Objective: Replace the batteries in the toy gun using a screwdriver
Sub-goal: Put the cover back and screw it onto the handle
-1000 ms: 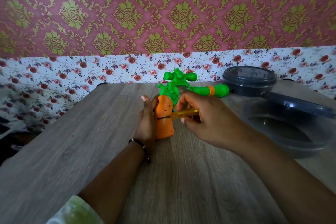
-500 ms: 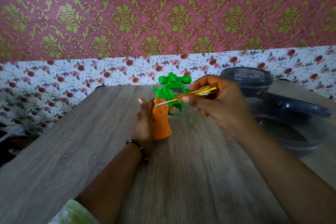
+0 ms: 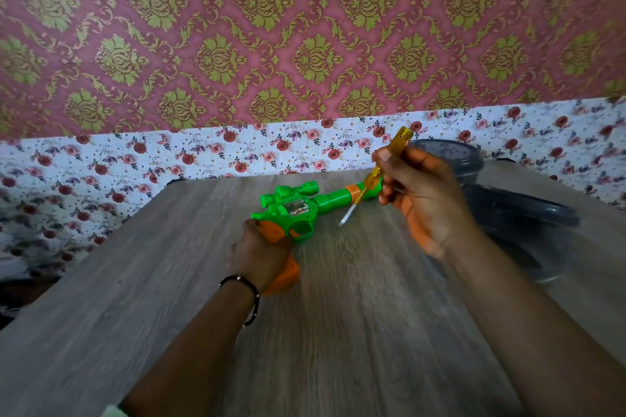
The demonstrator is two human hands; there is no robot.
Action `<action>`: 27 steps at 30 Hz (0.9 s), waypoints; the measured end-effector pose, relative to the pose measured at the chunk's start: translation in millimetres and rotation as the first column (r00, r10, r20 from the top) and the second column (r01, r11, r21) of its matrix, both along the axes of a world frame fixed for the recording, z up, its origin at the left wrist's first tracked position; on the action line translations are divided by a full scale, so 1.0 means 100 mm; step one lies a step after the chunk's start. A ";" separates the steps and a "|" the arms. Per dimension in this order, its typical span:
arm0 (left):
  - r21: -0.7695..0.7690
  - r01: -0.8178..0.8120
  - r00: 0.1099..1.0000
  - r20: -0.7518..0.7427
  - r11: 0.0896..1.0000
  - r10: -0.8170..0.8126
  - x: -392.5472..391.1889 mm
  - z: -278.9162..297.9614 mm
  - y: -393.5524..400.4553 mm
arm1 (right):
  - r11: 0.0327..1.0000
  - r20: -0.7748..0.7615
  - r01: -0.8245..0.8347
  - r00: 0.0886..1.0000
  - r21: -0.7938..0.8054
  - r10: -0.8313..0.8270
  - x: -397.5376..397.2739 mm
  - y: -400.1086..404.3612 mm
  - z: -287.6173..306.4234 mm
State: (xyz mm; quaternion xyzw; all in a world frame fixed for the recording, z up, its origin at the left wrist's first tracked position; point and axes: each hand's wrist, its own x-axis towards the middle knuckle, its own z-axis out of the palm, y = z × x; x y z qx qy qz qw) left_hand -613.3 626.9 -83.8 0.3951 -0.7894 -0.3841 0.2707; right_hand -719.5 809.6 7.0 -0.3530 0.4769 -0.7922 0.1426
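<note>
A green toy gun (image 3: 298,210) with an orange grip lies flat on the wooden table (image 3: 135,298), barrel pointing right. My left hand (image 3: 261,254) is closed over the orange grip and hides most of it. My right hand (image 3: 423,193) is raised to the right of the gun, above its barrel end, and holds a screwdriver (image 3: 376,173) with a clear yellow handle. The metal tip points down and left and hangs clear of the gun. No batteries are visible.
A dark round container (image 3: 454,159) stands at the back right of the table. In front of it sits a clear bowl (image 3: 542,247) with a dark lid leaning on it. A flowered wall runs behind the table's far edge.
The screwdriver has come off the grip and my right hand has lifted it up and to the right. The gun has gone from standing on edge to lying flat.
</note>
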 end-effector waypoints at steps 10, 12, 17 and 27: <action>-0.016 -0.079 0.947 0.312 0.997 0.080 0.09 0.16 0.23 | 0.946 -0.144 0.248 0.965 0.211 -0.221 -0.16 0.03 -0.10; -0.040 -0.090 0.927 0.363 0.995 0.099 0.10 0.16 0.26 | 0.925 -0.294 0.279 0.935 0.259 -0.200 -0.14 0.03 -0.07; -0.261 -0.065 0.925 0.346 0.963 0.157 0.12 0.18 0.36 | 0.892 -0.480 0.286 0.873 0.351 -0.091 -0.13 0.18 0.01; -0.394 0.489 0.860 0.066 0.778 -0.507 -0.59 0.05 1.49 | 0.241 -0.771 0.776 0.622 0.583 -0.136 -1.33 0.97 0.22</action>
